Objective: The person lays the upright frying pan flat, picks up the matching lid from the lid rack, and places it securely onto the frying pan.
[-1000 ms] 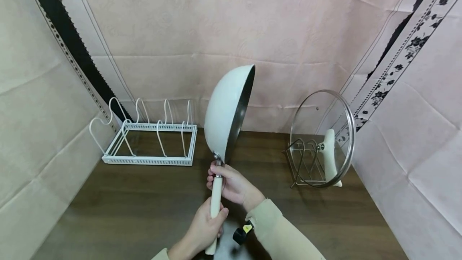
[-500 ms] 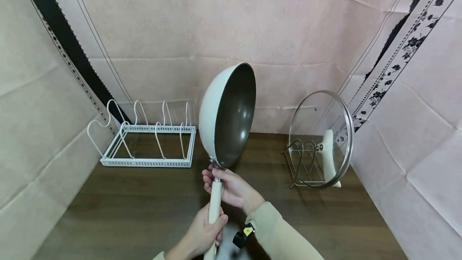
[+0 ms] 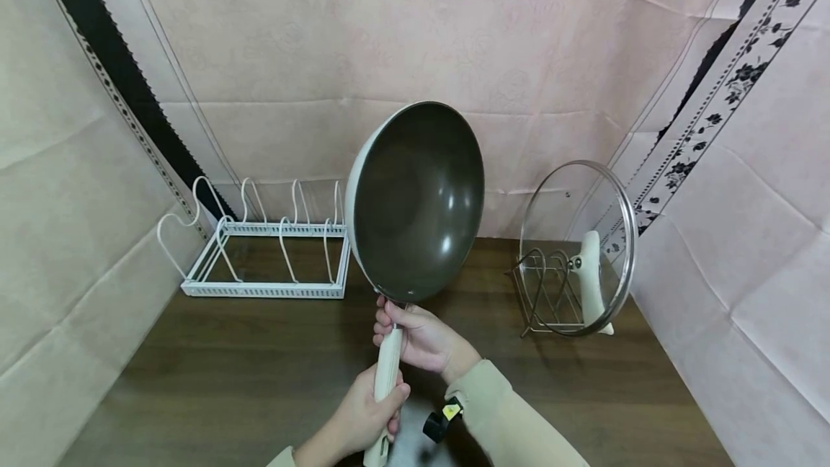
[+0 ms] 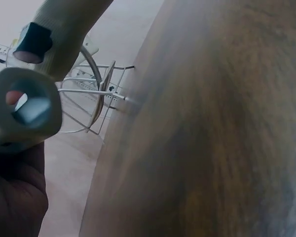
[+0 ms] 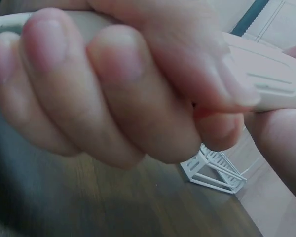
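Observation:
A wok (image 3: 418, 200), white outside and dark grey inside, is held up over the table in the head view, its hollow facing me. My right hand (image 3: 431, 344) grips the handle's upper end, just below the bowl. Lower down, my left hand (image 3: 363, 413) wraps round the pale handle (image 3: 389, 362), thumb along it. From the right wrist, the left fingers (image 5: 113, 98) curl closely round that handle, with parts of the right hand (image 5: 281, 143) at the right edge. In the left wrist view the handle's end (image 4: 52, 116), with its hole, points at the camera.
A white dish rack (image 3: 266, 290) stands left of the wok, close behind its bowl in the view. At right, a glass lid (image 3: 625, 265) with a white handle leans upright in a small wire rack (image 3: 541, 287). Cloth walls (image 3: 415, 27) enclose the wooden table (image 3: 214, 380).
The wok has turned about its handle, from nearly side-on to its dark inside facing me. Both hands keep their grip in nearly the same place. The racks and lid stay put.

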Motion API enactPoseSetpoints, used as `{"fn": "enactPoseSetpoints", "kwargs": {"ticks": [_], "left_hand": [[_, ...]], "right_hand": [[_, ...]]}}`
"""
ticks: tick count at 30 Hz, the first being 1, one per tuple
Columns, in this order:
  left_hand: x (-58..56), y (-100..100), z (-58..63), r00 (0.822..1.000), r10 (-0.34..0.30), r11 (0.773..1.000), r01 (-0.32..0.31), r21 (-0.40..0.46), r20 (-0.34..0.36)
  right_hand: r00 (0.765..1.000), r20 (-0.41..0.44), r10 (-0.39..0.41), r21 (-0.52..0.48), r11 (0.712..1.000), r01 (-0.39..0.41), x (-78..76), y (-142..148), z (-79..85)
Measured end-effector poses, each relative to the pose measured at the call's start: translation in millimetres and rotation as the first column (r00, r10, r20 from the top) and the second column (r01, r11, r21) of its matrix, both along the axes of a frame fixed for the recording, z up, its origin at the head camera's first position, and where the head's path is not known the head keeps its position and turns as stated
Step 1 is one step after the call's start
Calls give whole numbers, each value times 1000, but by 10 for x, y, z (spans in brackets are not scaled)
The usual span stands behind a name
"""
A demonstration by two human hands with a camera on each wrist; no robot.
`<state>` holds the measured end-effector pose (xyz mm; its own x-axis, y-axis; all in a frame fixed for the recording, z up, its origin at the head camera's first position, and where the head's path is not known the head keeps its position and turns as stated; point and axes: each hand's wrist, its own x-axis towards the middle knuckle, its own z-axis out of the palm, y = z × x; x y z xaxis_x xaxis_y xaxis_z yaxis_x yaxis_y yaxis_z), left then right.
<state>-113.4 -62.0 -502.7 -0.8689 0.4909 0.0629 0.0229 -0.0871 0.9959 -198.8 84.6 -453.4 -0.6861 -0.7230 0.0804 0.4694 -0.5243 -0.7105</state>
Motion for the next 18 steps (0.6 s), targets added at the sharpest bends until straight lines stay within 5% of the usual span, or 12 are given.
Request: {"fn": "enactPoseSetpoints", "kwargs": {"ticks": [7, 18], "left_hand": [[-59, 18, -76, 1000, 1, 997, -2, -75, -6], [-172, 74, -168, 978, 201, 947, -210, -244, -64]], "right_hand": [[999, 43, -10, 74, 997, 6, 3, 50, -48], [990, 58, -127, 145, 982, 118, 15, 34, -97]]}}
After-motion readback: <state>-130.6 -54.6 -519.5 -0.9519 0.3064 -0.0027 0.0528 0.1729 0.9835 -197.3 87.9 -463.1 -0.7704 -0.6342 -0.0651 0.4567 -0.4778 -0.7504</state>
